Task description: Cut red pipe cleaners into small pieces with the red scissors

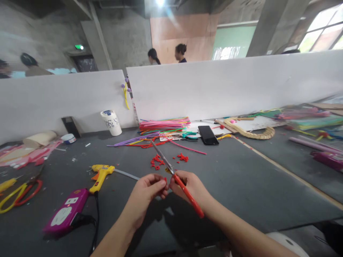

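Note:
My right hand (189, 184) is closed around a pair of red-handled scissors (189, 197), seen nearly edge-on, with the metal blades pointing up and away to the left. Close beside it, my left hand (151, 187) pinches a small red piece (165, 180) between thumb and fingers; its shape is mostly hidden. On the dark table just beyond both hands lie small red cut bits (157, 161) in a loose cluster, with a second little pile (183, 157) to the right.
A yellow glue gun (102, 175) and a purple power strip (68, 210) with a cord lie left. Behind are pipe cleaners (163, 125), a black phone (208, 135) and a white roll (111, 123). A white partition (227, 85) runs along the back, with several people beyond.

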